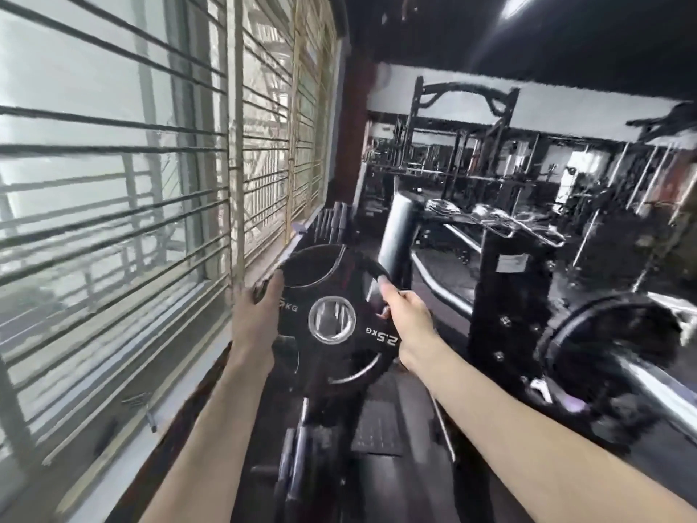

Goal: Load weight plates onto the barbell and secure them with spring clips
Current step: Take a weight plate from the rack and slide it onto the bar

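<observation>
Centre frame: black weight plate [332, 315] marked 2.5 KG, held upright, flat face toward the camera, steel-ringed hole in its middle. Just behind its upper right, barbell sleeve [396, 232], grey, long axis leaning up toward frame centre. Lower right, another plate [611, 345] already on a bar. Left half filled by barred windows [113, 164]; dark gym racks [464, 145] upper right; floor blurred below. Left hand [260, 307] clamped on the plate's left rim, right hand [407, 318] gripping the right rim, fingers [384, 285] curled over the edge.
</observation>
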